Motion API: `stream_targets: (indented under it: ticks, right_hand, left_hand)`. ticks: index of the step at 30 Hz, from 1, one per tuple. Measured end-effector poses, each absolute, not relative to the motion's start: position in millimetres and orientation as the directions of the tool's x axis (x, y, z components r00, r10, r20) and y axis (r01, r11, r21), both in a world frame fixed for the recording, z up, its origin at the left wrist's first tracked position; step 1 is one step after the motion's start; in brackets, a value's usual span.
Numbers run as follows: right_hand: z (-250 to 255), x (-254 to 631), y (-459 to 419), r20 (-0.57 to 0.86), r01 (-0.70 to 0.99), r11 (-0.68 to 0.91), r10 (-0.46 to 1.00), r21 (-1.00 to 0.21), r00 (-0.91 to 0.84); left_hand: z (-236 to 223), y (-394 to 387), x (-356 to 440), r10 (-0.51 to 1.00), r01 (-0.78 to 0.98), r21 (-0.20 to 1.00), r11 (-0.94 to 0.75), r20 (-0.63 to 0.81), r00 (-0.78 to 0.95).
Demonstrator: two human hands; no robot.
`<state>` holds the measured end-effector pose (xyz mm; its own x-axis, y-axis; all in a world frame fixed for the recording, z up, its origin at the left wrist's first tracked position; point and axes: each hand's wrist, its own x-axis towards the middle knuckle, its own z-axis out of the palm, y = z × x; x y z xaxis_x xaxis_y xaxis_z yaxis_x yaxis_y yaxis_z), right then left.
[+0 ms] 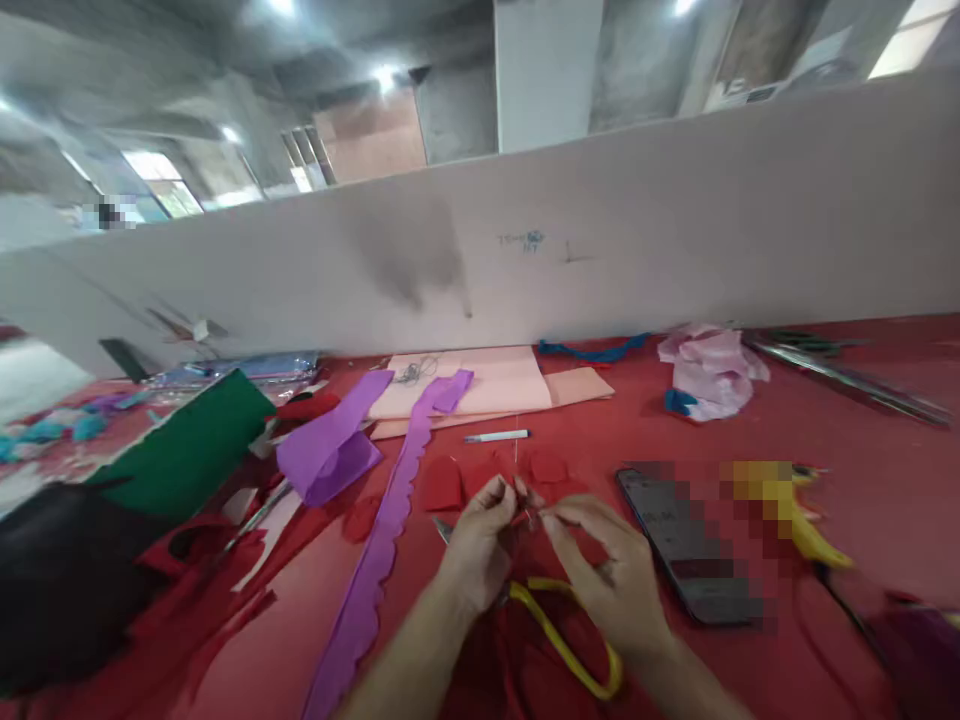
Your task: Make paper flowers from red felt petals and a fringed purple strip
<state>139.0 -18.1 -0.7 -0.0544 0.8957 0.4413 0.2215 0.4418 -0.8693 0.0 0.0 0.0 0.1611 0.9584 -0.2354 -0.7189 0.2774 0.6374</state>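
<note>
My left hand (480,545) is closed in a pinch, fingertips up. Facing it, my right hand (611,560) pinches with thumb and forefinger. Between the two sets of fingertips is something small, thin and reddish, too blurred to name. Under my hands lie scissors (566,645) with yellow handles; a blade tip shows left of my left hand. Red felt pieces (442,485) with rounded ends lie just beyond my fingers, with another red piece (549,466) to the right. A white marker pen (496,436) rests behind them.
A scalloped purple felt strip (382,540) runs along my left, near folded purple felt (322,450) and a green sheet (184,440). Peach sheets (502,380) lie at the back. On the right are a phone (675,540), a yellow tool (802,520) and crumpled pink cloth (709,370).
</note>
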Motion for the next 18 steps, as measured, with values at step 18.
stream_targets:
  ticks: [18]
  right_hand:
    - [6.2,143.2,-5.6,-0.009,-0.195,-0.007,1.0,-0.981,0.008]
  left_hand:
    - [1.6,-9.2,0.6,0.993,-0.243,0.962,0.122,-0.121,0.018]
